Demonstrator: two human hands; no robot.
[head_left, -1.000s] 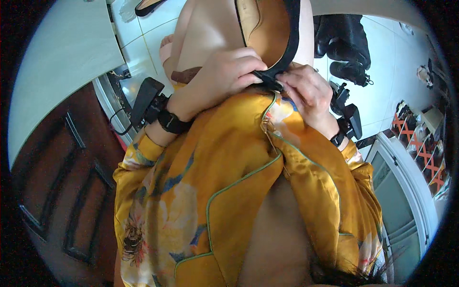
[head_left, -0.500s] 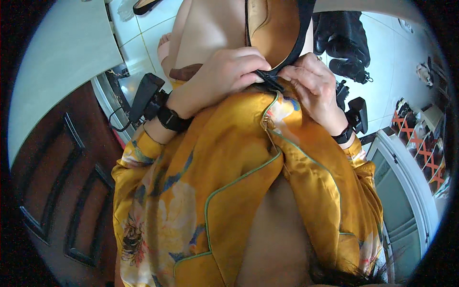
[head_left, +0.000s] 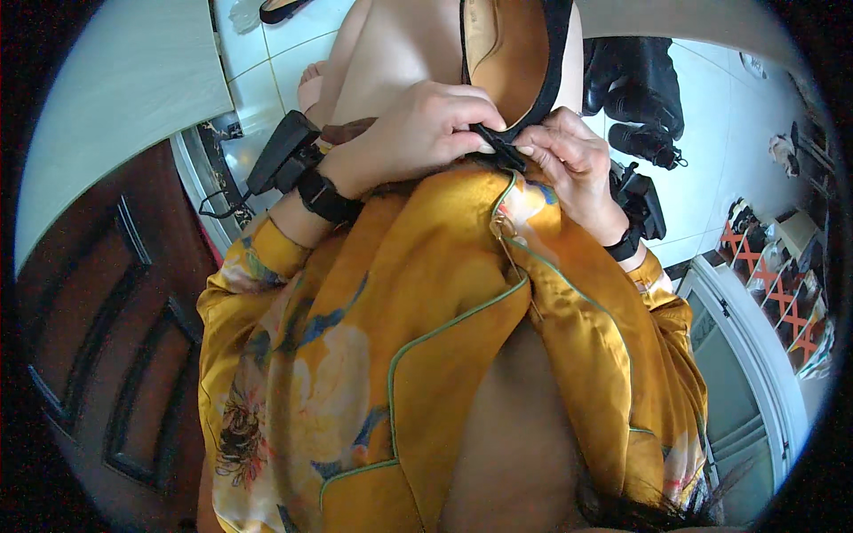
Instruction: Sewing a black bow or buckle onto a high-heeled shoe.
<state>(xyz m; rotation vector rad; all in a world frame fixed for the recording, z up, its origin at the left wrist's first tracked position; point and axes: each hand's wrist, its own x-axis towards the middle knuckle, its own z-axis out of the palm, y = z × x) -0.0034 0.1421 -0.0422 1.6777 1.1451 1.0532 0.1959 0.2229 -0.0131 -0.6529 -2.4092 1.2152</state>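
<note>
A black shoe [head_left: 506,60] with a tan insole rests on my lap, its rounded end toward me. At that end is a small black fabric piece [head_left: 499,147], folded rather like a bow. My left hand [head_left: 435,124] pinches its left side between thumb and fingers. On the other side, my right hand [head_left: 569,153] is closed, thumb and fingertips pressed together at the piece's right edge. Whether it holds fabric or something finer, such as thread, is too small to make out. My yellow flowered top [head_left: 444,266] lies just below both hands.
Another dark shoe [head_left: 283,9] lies on the tiled floor at far left. Black footwear [head_left: 644,98] stands right of my leg. A pale tabletop [head_left: 115,115] and a dark panelled door [head_left: 115,311] are at left; a rack with shoes [head_left: 773,284] is at right.
Both hands stay at the shoe's near end with small finger movements. The black piece sits slightly flatter and more spread between them. The whole view has shifted a little.
</note>
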